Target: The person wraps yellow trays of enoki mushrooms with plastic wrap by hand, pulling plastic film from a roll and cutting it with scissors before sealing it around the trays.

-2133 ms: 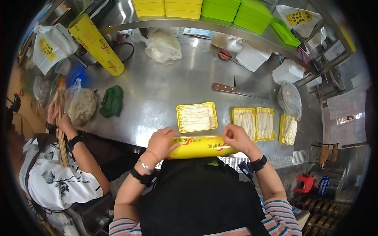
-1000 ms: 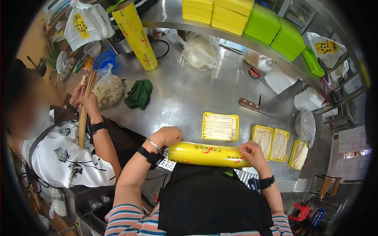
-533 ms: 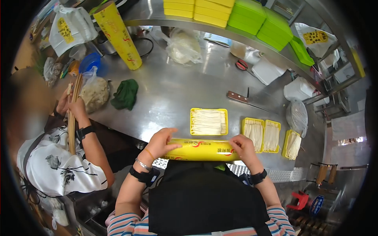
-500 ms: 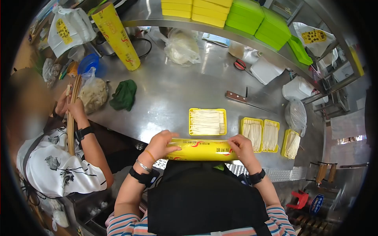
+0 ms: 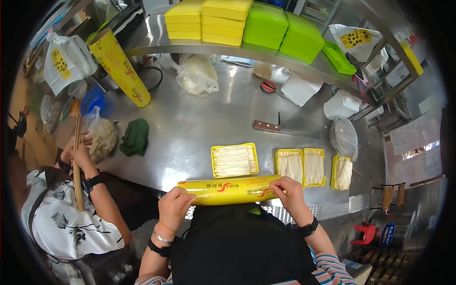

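Note:
A yellow printed roll of cling film (image 5: pixel 230 191) lies level along the table's front edge, against my black apron. My left hand (image 5: pixel 173 207) pinches at its left end with thumb and fingers together. At the right end, my right hand (image 5: pixel 290 195) has its fingertips closed on the roll's upper edge; whether loose film is between the fingers is too fine to see. Just beyond the roll sits a yellow tray (image 5: pixel 213 164) of thin white strands, perhaps enoki mushrooms. Further right stand two similar trays side by side (image 5: pixel 303 172) and another tray (image 5: pixel 334 172).
A knife (image 5: pixel 268 125) and red-handled scissors (image 5: pixel 269 86) lie on the steel table (image 5: pixel 190 128). Left are a green cloth (image 5: pixel 135 137) and another upright yellow roll (image 5: pixel 121 69). Stacked boxes (image 5: pixel 223 21) line the shelf. At left, a co-worker (image 5: pixel 71 213) holds thin sticks (image 5: pixel 78 166).
The view has shifted, so the table's things appear further left and lower. My left hand has moved to the roll's end, its fingers now pinched together. My right hand still grips the other end.

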`<move>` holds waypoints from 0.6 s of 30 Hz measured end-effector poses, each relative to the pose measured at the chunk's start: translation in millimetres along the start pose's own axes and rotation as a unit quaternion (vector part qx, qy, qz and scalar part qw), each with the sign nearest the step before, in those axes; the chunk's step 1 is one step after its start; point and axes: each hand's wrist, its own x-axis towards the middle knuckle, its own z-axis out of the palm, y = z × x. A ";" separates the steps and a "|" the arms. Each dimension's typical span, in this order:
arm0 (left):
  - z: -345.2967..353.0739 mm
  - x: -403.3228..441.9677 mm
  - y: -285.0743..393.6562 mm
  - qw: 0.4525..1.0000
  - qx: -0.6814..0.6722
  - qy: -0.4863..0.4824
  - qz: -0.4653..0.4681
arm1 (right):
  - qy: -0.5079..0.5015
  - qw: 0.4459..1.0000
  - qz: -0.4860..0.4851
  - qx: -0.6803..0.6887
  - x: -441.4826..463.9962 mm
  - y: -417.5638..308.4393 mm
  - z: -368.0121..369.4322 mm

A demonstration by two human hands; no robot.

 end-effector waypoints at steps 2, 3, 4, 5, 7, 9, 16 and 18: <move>-6.3 -1.4 7.0 1.000 0.020 0.007 -0.006 | 0.005 1.000 -0.006 -0.002 1.2 -10.5 -8.8; -9.5 -1.5 8.7 1.000 0.002 0.022 -0.002 | 0.009 1.000 0.018 0.012 1.9 -11.1 -11.6; -12.5 -0.9 10.7 1.000 0.001 0.018 -0.001 | 0.014 0.999 0.041 0.026 3.2 -13.7 -14.5; -14.3 0.7 13.5 1.000 -0.008 0.020 -0.011 | 0.007 0.993 0.081 0.086 5.1 -20.8 -19.4; -21.9 3.4 24.3 0.999 -0.014 0.024 -0.026 | 0.009 0.994 0.060 0.087 5.9 -28.9 -25.8; -31.5 9.8 36.0 0.999 -0.028 0.014 -0.040 | 0.010 0.995 0.041 0.088 6.3 -33.8 -28.9; -44.6 15.1 39.3 0.979 -0.145 0.007 -0.144 | 0.050 0.988 0.024 0.147 14.0 -47.0 -43.7; -43.5 22.0 37.5 0.982 -0.144 0.011 -0.125 | 0.058 0.987 0.020 0.149 17.9 -44.4 -47.9</move>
